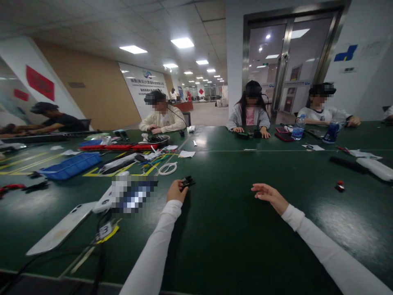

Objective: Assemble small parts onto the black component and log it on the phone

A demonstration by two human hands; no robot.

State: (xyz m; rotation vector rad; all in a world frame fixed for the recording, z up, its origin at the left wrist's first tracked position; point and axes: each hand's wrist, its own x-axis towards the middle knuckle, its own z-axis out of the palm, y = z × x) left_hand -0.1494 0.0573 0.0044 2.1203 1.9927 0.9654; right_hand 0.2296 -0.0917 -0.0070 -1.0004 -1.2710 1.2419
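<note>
My left hand [176, 191] is closed around a small black object [188, 181] with prongs or slots at its far end; its exact kind is too small to make out. The hand rests at the green tabletop [221, 229], left of centre. My right hand [270, 196] hovers over the table to the right, fingers stretched and apart, with nothing in it. A small red and black piece [339, 186] lies farther right, apart from that hand. To the left of my left hand are a white phone [63, 227] and a blurred-out device [135, 196].
A blue tray [72, 166], a coil of white cable [168, 168] and loose wires lie on the left. A small wrench [195, 143] is farther back. Several people sit around the table. A water bottle [298, 128] and a dark blue bottle [331, 132] stand back right.
</note>
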